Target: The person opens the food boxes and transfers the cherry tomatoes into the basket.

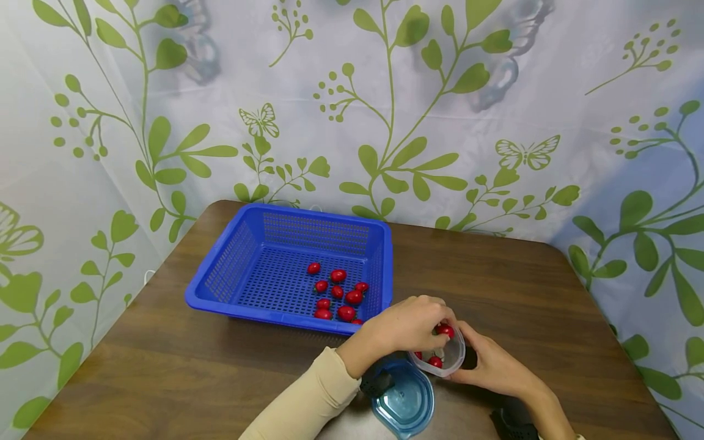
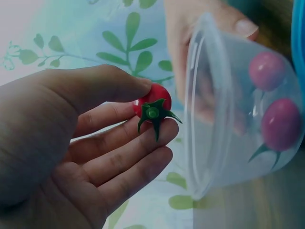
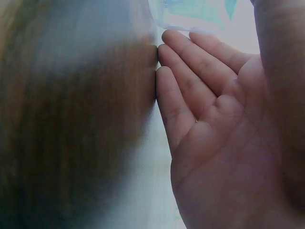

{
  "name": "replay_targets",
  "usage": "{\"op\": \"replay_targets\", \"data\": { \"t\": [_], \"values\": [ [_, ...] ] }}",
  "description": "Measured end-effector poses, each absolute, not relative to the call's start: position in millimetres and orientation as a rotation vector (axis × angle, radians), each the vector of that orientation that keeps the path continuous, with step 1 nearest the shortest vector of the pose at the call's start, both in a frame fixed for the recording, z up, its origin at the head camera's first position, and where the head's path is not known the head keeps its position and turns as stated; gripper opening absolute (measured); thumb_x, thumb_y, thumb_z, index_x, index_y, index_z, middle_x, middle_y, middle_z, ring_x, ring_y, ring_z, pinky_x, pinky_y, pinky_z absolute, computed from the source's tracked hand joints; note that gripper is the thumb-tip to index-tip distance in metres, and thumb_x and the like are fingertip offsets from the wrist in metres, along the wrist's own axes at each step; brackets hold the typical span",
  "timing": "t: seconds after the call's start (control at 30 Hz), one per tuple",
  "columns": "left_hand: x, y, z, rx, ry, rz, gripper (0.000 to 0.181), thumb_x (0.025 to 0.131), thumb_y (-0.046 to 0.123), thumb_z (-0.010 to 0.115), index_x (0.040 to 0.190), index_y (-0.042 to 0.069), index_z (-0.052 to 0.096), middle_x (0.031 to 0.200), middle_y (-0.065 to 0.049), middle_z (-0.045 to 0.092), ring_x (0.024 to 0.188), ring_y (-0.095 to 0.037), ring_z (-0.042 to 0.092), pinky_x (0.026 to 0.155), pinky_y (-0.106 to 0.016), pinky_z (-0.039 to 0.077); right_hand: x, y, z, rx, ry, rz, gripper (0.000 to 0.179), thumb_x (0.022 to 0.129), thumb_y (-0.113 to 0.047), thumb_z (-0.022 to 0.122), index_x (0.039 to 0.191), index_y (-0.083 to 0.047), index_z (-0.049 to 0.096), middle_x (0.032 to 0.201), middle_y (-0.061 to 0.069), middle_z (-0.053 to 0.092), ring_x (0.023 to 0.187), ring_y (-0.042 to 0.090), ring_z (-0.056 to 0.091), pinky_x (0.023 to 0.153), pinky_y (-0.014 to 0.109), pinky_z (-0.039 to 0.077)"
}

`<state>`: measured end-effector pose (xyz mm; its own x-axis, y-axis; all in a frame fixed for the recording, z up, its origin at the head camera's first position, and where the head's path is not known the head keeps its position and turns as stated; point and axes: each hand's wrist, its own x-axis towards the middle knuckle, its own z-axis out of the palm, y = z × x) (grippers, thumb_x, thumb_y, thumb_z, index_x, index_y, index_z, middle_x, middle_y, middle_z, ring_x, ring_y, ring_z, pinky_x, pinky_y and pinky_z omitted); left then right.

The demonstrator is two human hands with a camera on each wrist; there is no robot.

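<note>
My left hand (image 1: pixel 415 321) is over the mouth of a clear plastic container (image 1: pixel 456 353), pinching a cherry tomato (image 1: pixel 445 331) between thumb and fingers. In the left wrist view the tomato (image 2: pixel 160 93) has a green, star-shaped calyx, and two more tomatoes (image 2: pixel 281 125) lie inside the container. My right hand (image 1: pixel 497 365) holds the container from the right, thumb at the near side and fingers at the far side. Its fingers (image 3: pixel 186 86) look fairly straight in the right wrist view, where only a bit of the container's edge shows.
A blue perforated basket (image 1: pixel 264 315) stands to the left, with several cherry tomatoes (image 1: pixel 346 313) gathered in its right part. A blue translucent lid (image 1: pixel 407 400) lies on the wooden table (image 1: pixel 154 360) in front of the container. A leaf-patterned curtain (image 1: pixel 308 140) hangs behind the table.
</note>
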<state>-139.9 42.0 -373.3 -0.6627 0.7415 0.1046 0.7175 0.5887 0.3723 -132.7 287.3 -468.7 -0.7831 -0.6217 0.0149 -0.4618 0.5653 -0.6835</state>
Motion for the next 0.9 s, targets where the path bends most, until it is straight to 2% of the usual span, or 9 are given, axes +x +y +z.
{"op": "replay_targets", "data": {
  "t": [0.33,0.63,0.9],
  "values": [
    [-146,21,-358,1.164,2.726,0.759,0.028,0.095,0.02,0.075,0.121,0.01,0.075,0.114,0.0,0.072,0.09,-0.007,0.064,0.076,-0.008,0.049,-133,287,-469,-0.905,2.59,-1.016,0.084,0.081,-0.046,0.087,0.148,-0.021,0.044,0.134,-0.004,0.063,0.113,0.011,0.063,0.095,0.027,0.055],
    [-153,1,-349,1.12,2.748,0.878,0.022,0.095,0.017,0.074,0.116,0.01,0.075,0.108,0.0,0.072,0.089,-0.006,0.065,0.075,-0.009,0.049,-133,285,-469,-0.926,2.609,-1.019,0.08,0.081,-0.049,0.086,0.145,-0.021,0.048,0.138,-0.007,0.062,0.119,0.014,0.063,0.099,0.028,0.053],
    [-158,-14,-344,1.076,2.746,0.998,0.018,0.096,0.015,0.072,0.113,0.008,0.074,0.105,-0.002,0.073,0.094,-0.016,0.07,0.078,-0.01,0.049,-133,284,-469,-0.962,2.637,-1.026,0.079,0.079,-0.049,0.087,0.144,-0.021,0.051,0.136,-0.008,0.063,0.118,0.013,0.063,0.098,0.028,0.053]
  ]
}}
